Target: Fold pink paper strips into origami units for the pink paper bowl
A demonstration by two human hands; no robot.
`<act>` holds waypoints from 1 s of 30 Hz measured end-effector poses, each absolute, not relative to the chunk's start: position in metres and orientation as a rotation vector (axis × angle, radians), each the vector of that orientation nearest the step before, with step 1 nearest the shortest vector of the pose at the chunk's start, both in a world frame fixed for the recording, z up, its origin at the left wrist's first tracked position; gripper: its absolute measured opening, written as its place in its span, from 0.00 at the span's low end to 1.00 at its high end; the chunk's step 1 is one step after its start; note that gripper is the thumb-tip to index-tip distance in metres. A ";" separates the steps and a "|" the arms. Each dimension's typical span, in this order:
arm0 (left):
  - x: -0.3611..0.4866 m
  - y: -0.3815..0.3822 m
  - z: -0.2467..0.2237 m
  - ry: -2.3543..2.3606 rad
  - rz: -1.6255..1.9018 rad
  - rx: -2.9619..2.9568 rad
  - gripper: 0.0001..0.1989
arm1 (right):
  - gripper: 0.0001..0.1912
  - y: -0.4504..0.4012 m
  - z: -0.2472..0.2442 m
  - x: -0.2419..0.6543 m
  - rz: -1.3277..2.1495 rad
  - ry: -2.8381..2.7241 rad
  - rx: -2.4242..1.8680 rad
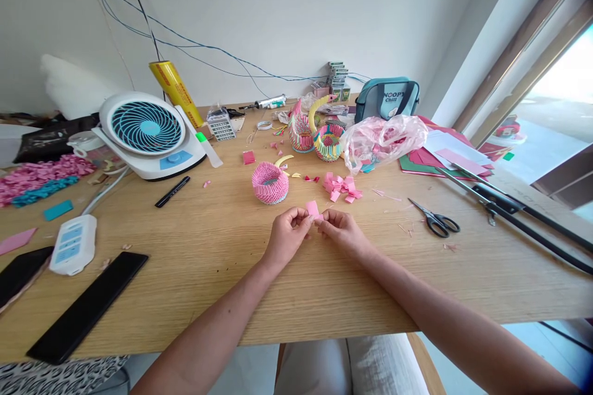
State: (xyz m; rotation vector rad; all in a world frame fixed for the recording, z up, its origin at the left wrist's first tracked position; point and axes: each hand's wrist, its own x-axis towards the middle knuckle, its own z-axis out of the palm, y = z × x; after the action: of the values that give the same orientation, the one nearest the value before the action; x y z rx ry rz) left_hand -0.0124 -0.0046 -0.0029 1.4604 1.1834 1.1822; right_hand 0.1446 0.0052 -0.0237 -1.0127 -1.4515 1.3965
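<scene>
Between the fingertips of my left hand (290,231) and my right hand (343,229) is a small piece of pink paper (312,208). Both hands pinch it just above the wooden table, near the middle. Beyond them lies a loose heap of pink paper pieces (341,187). Left of that heap stands a round pink basket of folded paper (270,183), with a curved yellow paper piece (282,160) by its rim. Farther back are two more folded-paper figures, one pink and striped (302,134), the other multicoloured with a yellow neck (328,142).
Scissors (435,220) and a long-handled paper cutter (498,200) lie to the right. A plastic bag (384,139) and a blue bag (388,99) sit behind. On the left are a fan (148,129), a marker (173,191), a power strip (74,245) and a black slab (90,305).
</scene>
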 end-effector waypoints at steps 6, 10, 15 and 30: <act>-0.022 -0.001 0.000 1.137 0.952 1.611 0.10 | 0.20 0.001 -0.010 0.148 1.474 -1.489 -0.902; -0.023 -0.001 0.003 1.076 0.842 1.457 0.12 | 0.19 0.003 -0.007 0.151 1.488 -1.368 -0.899; -0.019 -0.004 0.007 1.005 0.926 1.269 0.16 | 0.20 0.004 -0.012 0.149 1.389 -1.355 -0.891; -0.017 -0.005 0.005 1.105 1.070 1.361 0.12 | 0.16 0.002 -0.020 0.146 1.104 -1.513 -0.944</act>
State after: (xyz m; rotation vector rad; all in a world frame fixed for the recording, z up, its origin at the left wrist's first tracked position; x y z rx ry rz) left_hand -0.0168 -0.0055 0.0047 1.3613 1.1046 1.0696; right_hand 0.1460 0.0019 -0.0199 -0.9443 -1.5132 1.1042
